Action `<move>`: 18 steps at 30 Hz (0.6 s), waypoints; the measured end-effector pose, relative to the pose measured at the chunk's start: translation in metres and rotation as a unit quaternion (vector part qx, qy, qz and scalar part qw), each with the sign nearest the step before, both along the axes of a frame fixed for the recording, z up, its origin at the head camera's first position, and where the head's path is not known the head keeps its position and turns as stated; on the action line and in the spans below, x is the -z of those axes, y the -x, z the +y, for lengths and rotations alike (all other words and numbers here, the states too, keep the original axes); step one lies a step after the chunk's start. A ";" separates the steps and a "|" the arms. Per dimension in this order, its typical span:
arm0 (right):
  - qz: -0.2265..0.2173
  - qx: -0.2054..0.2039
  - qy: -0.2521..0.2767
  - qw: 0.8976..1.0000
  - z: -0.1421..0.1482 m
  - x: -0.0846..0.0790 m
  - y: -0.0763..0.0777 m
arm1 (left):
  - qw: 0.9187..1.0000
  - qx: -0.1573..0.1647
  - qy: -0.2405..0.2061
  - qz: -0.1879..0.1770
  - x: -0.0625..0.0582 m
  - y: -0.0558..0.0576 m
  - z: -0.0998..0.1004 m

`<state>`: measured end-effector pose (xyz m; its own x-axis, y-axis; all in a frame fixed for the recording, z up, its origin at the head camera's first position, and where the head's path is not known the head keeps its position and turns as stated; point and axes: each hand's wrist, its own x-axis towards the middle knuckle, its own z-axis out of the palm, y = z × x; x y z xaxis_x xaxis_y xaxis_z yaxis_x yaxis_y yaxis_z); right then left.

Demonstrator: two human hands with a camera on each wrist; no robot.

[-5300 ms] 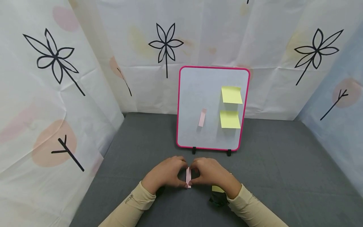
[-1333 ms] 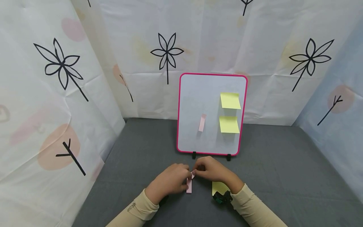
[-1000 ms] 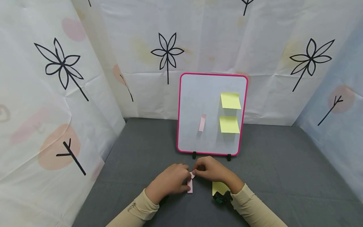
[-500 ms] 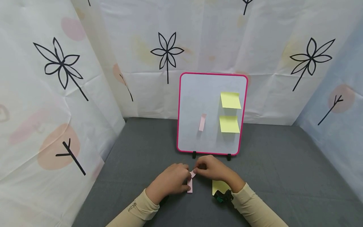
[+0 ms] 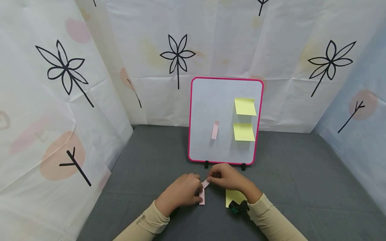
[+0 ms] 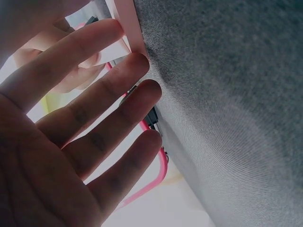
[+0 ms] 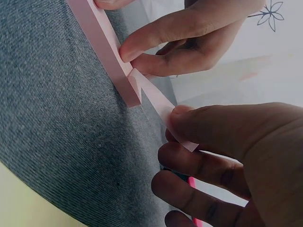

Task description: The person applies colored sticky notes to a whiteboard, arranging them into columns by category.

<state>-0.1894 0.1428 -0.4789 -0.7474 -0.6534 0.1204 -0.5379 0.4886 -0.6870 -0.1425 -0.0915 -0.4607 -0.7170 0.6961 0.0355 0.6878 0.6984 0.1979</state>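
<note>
My left hand (image 5: 181, 190) holds a narrow pink sticky note pad (image 7: 102, 47) on the grey cloth, thumb near its close end and fingertips along its side toward the far end. The pad's top strip (image 7: 156, 99) is lifted at one end and still joins the pad at the other, bent up at a slant. Its free end is pinched between the thumb and index finger of my right hand (image 5: 227, 177); the other fingers of that hand are spread loosely in the right wrist view. In the left wrist view the pad (image 6: 130, 28) shows at the top, beside the left fingertips.
A pink-framed whiteboard (image 5: 208, 100) stands behind the hands on black feet. It bears two yellow sticky notes (image 5: 245, 107) and one pink strip (image 5: 215, 130). Yellow sticky notes (image 5: 231, 197) lie under the right wrist, partly hidden by a black wrist device (image 5: 239, 207).
Earlier both hands were at the pad. Since then my right hand has pinched the top strip and drawn it up and to the right, lifting more of it. The left hand has stayed nearly still lately.
</note>
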 end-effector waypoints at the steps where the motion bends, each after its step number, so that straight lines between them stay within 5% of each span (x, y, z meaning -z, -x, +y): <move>1: 0.001 0.001 0.000 1.000 0.000 0.000 0.000 | 1.000 -0.001 0.000 -0.002 0.000 0.000 0.000; 18: 0.007 0.018 -0.011 1.000 0.002 -0.001 0.002 | 1.000 -0.001 0.009 -0.001 0.004 0.001 0.000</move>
<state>-0.1917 0.1453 -0.4777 -0.7690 -0.6284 0.1172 -0.5292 0.5231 -0.6680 -0.1434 -0.0916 -0.4652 -0.7186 0.6951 0.0218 0.6860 0.7035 0.1856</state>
